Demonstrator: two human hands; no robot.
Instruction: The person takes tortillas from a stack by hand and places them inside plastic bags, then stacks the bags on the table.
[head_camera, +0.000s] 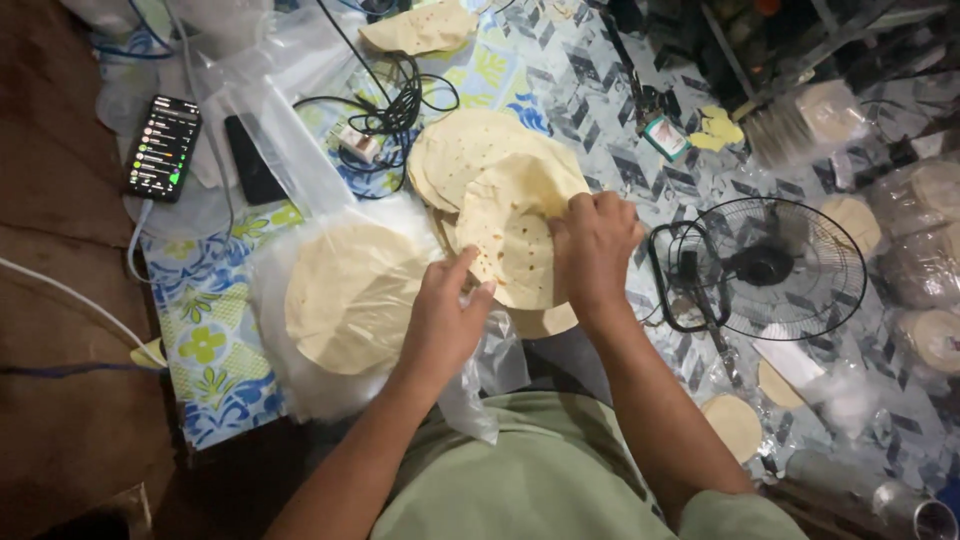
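Clear plastic bag (300, 330) held round flatbreads (350, 295); left hand (445, 315) touched it, fingers loosely open; right hand (592, 245) fingers pinched loose flatbread (510, 240).

The right hand (592, 248) covers part of the top flatbread (515, 240), and its fingers curl out of sight behind the edge. The flatbread pile (465, 150) beneath is mostly hidden. The phone screen (162, 147) is too small to read. A metal cylinder (900, 505) is cut off at the near right corner.
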